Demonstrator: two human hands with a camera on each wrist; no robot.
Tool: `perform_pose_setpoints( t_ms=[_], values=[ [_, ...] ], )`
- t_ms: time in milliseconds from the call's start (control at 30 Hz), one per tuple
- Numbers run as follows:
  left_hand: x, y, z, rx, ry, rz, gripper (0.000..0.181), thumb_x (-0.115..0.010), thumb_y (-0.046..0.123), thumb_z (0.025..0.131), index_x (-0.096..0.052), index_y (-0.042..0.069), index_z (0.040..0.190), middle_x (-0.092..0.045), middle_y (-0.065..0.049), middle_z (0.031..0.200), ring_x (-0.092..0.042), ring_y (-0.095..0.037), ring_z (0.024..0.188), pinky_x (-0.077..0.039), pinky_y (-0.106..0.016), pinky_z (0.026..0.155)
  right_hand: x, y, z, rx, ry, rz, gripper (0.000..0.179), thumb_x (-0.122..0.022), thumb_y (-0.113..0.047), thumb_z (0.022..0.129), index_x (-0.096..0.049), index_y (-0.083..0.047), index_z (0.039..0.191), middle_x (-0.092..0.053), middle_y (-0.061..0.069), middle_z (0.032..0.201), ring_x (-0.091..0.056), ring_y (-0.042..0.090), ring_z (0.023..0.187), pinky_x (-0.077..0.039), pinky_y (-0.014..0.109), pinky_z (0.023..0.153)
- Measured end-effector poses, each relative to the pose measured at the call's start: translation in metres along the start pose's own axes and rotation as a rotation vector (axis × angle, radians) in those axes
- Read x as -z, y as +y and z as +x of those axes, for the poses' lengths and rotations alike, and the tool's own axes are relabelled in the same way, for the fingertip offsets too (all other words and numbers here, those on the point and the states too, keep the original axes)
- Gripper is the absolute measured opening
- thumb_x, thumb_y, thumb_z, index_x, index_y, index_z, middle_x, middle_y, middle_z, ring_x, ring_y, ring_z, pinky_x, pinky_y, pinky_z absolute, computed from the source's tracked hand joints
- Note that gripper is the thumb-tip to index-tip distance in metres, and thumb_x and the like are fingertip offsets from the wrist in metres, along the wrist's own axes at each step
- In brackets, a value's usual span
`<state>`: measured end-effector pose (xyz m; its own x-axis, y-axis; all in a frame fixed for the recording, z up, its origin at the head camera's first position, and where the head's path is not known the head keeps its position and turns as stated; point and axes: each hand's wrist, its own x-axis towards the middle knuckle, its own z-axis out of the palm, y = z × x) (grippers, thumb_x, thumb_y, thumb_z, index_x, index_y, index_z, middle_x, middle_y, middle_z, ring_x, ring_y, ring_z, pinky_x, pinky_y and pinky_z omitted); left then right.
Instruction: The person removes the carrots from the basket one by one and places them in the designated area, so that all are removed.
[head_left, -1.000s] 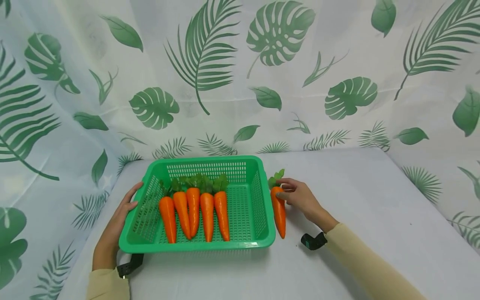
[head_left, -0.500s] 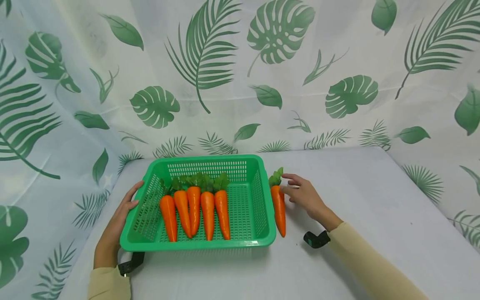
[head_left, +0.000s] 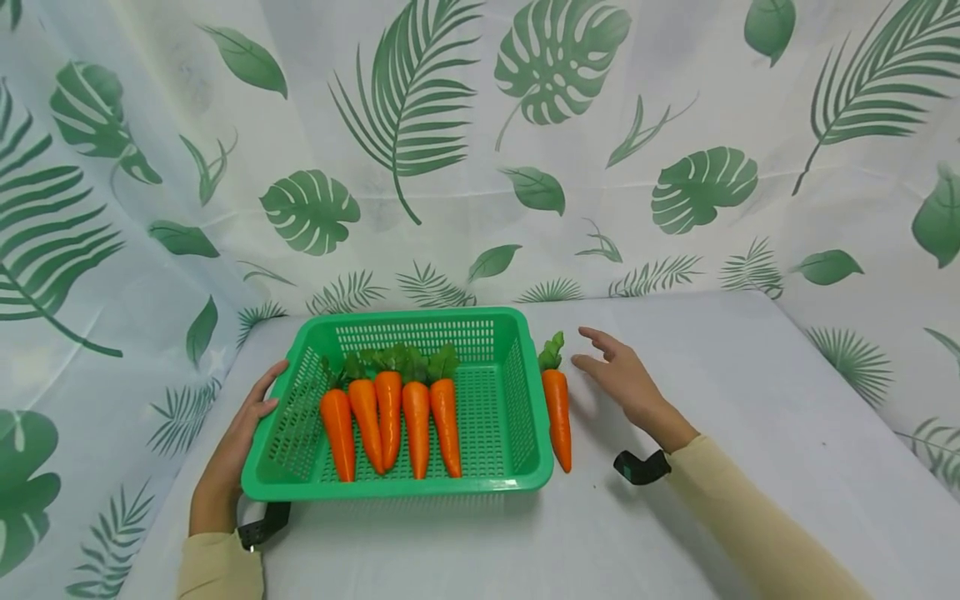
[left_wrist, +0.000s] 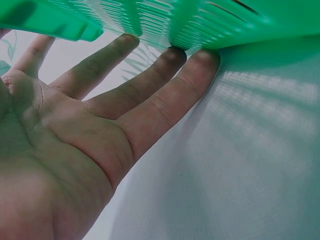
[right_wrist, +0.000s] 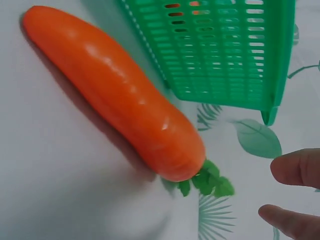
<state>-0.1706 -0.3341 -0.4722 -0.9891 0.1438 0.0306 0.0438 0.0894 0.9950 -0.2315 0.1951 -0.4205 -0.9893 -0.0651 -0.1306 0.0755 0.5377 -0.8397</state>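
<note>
A green plastic basket (head_left: pixel 396 492) holds several orange carrots (head_left: pixel 416 429) with green leafy tops, lying side by side. Against its left wall rests my left hand (head_left: pixel 236 446); the left wrist view shows straight fingers (left_wrist: pixel 165 107) whose tips touch the slotted outer side. One more carrot (head_left: pixel 557 421) lies on the table just outside the basket's right wall, leafy end away from me. Right of that carrot's top, my right hand (head_left: pixel 626 383) hovers with thumb and fingers spread apart, holding nothing. Only two fingertips (right_wrist: pixel 295 167) of it show in the right wrist view.
A white cloth covers the table (head_left: pixel 735 392). Behind and to the left hangs a white curtain (head_left: pixel 450 242) printed with green leaves. A black wrist camera (head_left: pixel 641 468) sits under the right wrist, another (head_left: pixel 264 525) by the left.
My right hand has let go of the carrot beside the basket and drawn away to the right, its fingers spreading. The left hand, basket and carrots inside stay put.
</note>
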Motion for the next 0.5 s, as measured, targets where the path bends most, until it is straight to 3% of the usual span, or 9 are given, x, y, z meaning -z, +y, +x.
perform_pose_setpoints(
  t_ms=[267,500],
  values=[
    [0.001,-0.001,0.001,-0.017,-0.001,0.008,0.055,-0.030,0.029,0.119,-0.021,0.027,0.173,-0.013,-0.016,0.170,-0.053,-0.011,0.118,-0.050,-0.023,0.090,0.007,-0.013,0.001,0.058,0.005,0.012,0.068,-0.059,-0.025,0.109,-0.033,-0.009,0.170,-0.022,0.022,0.174,-0.015,0.047,0.159,-0.022,0.076,0.118],
    [0.001,0.000,0.002,-0.016,0.011,0.032,0.055,-0.030,0.029,0.119,-0.021,0.026,0.174,-0.008,-0.018,0.173,-0.051,-0.011,0.119,-0.049,-0.022,0.090,0.011,-0.029,0.001,0.128,0.003,0.031,0.068,-0.060,-0.022,0.109,-0.032,-0.010,0.170,-0.023,0.017,0.175,-0.016,0.043,0.160,-0.025,0.073,0.119]
  ],
)
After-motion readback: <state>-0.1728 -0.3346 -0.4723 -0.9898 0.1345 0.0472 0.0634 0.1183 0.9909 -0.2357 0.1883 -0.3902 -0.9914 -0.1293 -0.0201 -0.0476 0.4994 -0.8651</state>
